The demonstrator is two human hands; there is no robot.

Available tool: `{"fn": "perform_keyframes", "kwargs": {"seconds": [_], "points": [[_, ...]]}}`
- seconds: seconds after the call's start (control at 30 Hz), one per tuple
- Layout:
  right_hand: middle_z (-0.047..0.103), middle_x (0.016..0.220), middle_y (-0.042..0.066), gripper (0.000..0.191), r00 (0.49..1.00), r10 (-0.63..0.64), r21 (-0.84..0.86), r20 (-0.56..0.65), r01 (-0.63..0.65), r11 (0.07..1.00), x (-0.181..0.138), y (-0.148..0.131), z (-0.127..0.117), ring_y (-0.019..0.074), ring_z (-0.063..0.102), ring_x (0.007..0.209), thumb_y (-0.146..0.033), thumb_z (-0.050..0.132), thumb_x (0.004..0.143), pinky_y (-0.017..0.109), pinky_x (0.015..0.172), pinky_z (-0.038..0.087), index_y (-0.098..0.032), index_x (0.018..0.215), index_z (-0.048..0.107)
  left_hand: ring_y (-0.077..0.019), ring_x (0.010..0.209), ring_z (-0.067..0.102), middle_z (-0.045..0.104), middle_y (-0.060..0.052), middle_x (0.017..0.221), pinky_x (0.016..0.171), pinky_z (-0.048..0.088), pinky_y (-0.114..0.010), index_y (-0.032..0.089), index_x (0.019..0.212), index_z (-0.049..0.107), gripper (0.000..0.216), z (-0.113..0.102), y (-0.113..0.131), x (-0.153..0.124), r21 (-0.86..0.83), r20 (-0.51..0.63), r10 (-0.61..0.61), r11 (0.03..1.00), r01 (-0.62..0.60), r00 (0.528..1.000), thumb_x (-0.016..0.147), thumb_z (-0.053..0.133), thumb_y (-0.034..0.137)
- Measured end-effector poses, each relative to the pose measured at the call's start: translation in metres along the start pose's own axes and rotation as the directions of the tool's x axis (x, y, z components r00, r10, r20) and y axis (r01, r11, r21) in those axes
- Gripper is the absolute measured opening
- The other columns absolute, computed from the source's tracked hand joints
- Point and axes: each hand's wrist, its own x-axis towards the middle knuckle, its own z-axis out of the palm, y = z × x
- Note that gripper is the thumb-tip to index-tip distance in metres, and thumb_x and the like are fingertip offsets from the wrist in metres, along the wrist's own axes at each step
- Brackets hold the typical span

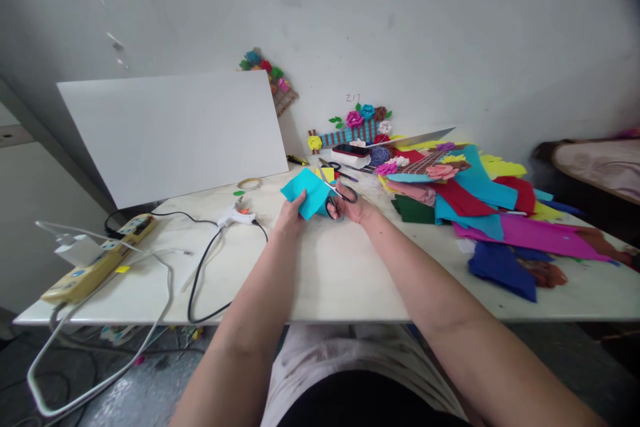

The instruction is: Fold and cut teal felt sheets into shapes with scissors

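Note:
My left hand pinches a turquoise sheet, paper or felt, with the thumb lying on top. The sheet is held up above the middle of the table. My right hand grips a pair of scissors by the black handles, fingers through the loops. Its blades point up and away at the sheet's right edge; I cannot tell whether they touch it. Just behind them lie a yellow piece and a second pair of dark-handled scissors.
Coloured sheets are heaped at the right, with flower crafts on top. A phone rests on a white block. To the left are a glue gun, tape roll, power strip and cables. A white board leans on the wall.

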Motion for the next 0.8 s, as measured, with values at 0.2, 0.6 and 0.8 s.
{"fn": "perform_keyframes", "kwargs": {"seconds": [0.2, 0.6, 0.8], "points": [[0.055, 0.049, -0.003, 0.054, 0.998, -0.059, -0.012, -0.009, 0.059, 0.998, 0.0016, 0.0035, -0.0011, 0.0103, 0.048, 0.036, -0.074, 0.055, 0.073, 0.022, 0.034, 0.031, -0.02, 0.073, 0.049, -0.0307, 0.117, 0.059, 0.068, -0.015, 0.114, 0.103, 0.046, -0.044, 0.012, 0.112, 0.06, 0.048, 0.001, 0.0, 0.0002, 0.0, -0.016, -0.005, 1.0, 0.005, 1.0, 0.07, 0.078, 0.025], [0.05, 0.046, -0.006, 0.046, 0.987, -0.147, -0.096, -0.059, 0.141, 0.985, 0.0004, 0.0015, 0.0015, 0.0093, 0.042, 0.032, -0.061, 0.063, 0.072, 0.02, 0.03, 0.024, -0.019, 0.086, 0.05, -0.0302, 0.118, 0.058, 0.067, -0.014, 0.117, 0.103, 0.046, -0.044, 0.014, 0.118, 0.059, 0.054, 0.0004, 0.0017, 0.0, -0.014, -0.008, 0.01, 1.0, -0.01, 1.0, 0.069, 0.08, 0.026], [0.054, 0.049, -0.004, 0.044, 0.992, -0.122, -0.069, -0.041, 0.119, 0.99, 0.0014, 0.0044, -0.0001, 0.0106, 0.047, 0.035, -0.061, 0.059, 0.075, 0.02, 0.032, 0.027, -0.02, 0.082, 0.047, -0.0299, 0.117, 0.059, 0.067, -0.014, 0.117, 0.102, 0.047, -0.044, 0.015, 0.115, 0.06, 0.051, 0.0, 0.0015, 0.0004, -0.015, -0.009, 0.012, 1.0, -0.012, 1.0, 0.069, 0.079, 0.026]]}}
